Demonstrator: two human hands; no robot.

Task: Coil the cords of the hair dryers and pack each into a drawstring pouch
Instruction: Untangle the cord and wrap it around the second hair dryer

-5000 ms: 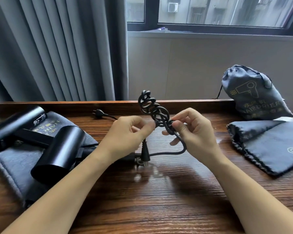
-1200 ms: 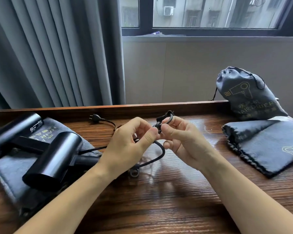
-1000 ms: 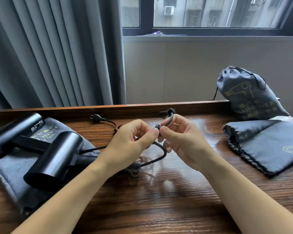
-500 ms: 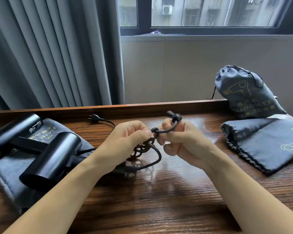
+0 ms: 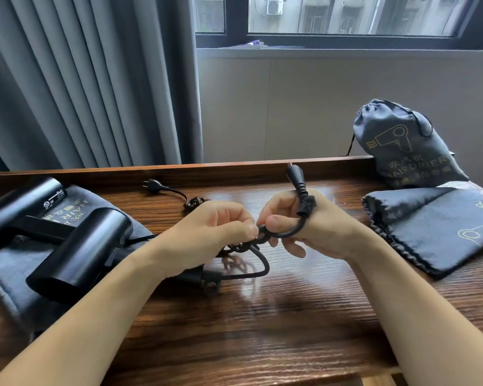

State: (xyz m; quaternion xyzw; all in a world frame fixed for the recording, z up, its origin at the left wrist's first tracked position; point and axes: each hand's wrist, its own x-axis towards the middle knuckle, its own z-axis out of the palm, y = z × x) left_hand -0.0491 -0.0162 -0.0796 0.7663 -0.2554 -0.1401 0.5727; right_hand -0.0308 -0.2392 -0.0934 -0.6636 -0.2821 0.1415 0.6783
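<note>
A: Where is the cord lying?
B: Between both grips above the bench, plug pointing up.
A: And the hands?
B: The left hand and right hand are meeting, each pinching the cord.

My forearms reach in from seven and five o'clock, my left hand and right hand meeting knuckle to knuckle at centre, fingers curled, thumbs pinching inward.
</note>
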